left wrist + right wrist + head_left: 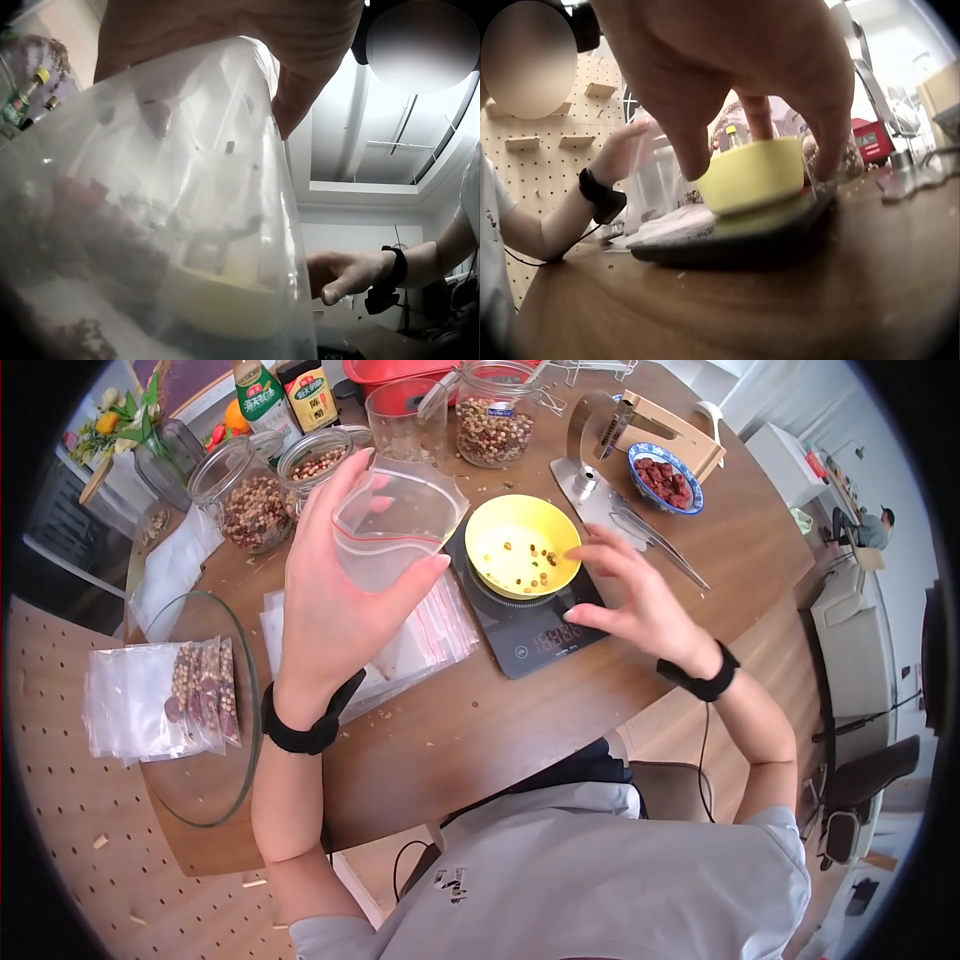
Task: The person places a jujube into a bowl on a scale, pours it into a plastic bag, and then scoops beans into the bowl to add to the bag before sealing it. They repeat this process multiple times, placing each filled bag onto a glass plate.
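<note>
My left hand (pixel 335 585) holds a clear zip bag (pixel 395 515), its mouth spread wide between fingers and thumb; in the left wrist view the bag (pixel 195 187) hangs below the hand. Right of it, a yellow bowl (pixel 500 565) with some beans or kernels in it sits on a black kitchen scale (pixel 525 640) with a digital display. My right hand (pixel 640 595) is at the bowl's right side, fingers spread, fingertips right at the rim. In the right wrist view its thumb and fingers straddle the bowl (pixel 754 176).
Flat empty zip bags (pixel 430 635) lie beneath my left hand. Filled bags (pixel 195 690) rest on a glass plate (pixel 245 760) at left. Behind stand jars of mixed beans (pixel 495 430), sauce bottles (pixel 265 400), and a blue-white bowl (pixel 665 480) of dark red pieces. Metal tongs (pixel 660 545) lie at right.
</note>
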Tool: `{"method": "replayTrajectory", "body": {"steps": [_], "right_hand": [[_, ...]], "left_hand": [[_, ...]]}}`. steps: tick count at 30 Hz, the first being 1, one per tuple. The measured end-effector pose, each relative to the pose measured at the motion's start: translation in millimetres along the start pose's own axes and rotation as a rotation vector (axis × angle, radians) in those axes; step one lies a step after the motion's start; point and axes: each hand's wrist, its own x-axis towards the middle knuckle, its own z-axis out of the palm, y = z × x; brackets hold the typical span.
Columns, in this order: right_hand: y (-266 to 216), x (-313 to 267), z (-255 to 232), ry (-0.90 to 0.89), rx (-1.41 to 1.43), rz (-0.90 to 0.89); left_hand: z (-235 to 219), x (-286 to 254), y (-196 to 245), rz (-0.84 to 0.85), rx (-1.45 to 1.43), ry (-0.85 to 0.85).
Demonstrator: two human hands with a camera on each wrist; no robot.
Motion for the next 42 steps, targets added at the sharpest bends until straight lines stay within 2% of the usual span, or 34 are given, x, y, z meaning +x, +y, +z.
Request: {"method": "replayTrajectory", "body": {"steps": [4,6,7,9,14,17,22,28,31,35,38,41,42], "right_hand": [[10.9,1.6,13.7,0.06,0.063,-0.009],[14.3,6.6,9.3,0.105,0.143,-0.077],[11.7,7.9,0.4,0.119,0.17,-0.049],[0.7,10.3,-15.4,0.176,0.096,-0.074],[-29.0,14.8,-47.1,0.101,-0.047,-0.12],[-46.2,22.1,-60.3,0.066,-0.027,-0.108],[-85.4,41.3,-74.1,0.077,-0.129,-0.14],[-123.5,64.0,-60.8,-0.001,-0.287,-0.331],[-142.6,72.3,-61.4,-0.024,-0.476,-0.545],[-147.3,81.2,-65.0,-0.03,-0.627,-0.914],[-148.7,81.9,-71.9,-0.032,-0.76,-1.108],[-143.6,84.2,-68.5,0.083,-0.77,-1.234],[-143.5,82.3,-69.1,0.089,-0.73,-1.2]], "left_hand": [[10.7,-2.8,4.2,-0.085,-0.067,-0.047],[15.5,-4.8,2.5,-0.054,-0.039,-0.062],[16.8,-6.3,1.2,-0.042,-0.022,-0.067],[19.6,-9.2,0.4,-0.041,0.002,-0.089],[29.3,-12.8,0.4,-0.039,0.018,-0.122],[31.1,-14.3,1.7,-0.049,0.046,-0.123],[31.3,-16.4,1.0,-0.055,0.027,-0.094],[30.2,-15.8,2.3,-0.075,0.004,-0.044],[29.5,-13.6,0.1,-0.042,-0.046,0.028],[27.0,-10.9,0.4,0.064,-0.087,0.143],[24.0,-9.1,4.7,0.117,-0.128,0.18],[23.3,-8.9,5.6,0.16,-0.123,0.175],[23.7,-9.0,5.6,0.161,-0.137,0.166]]}}
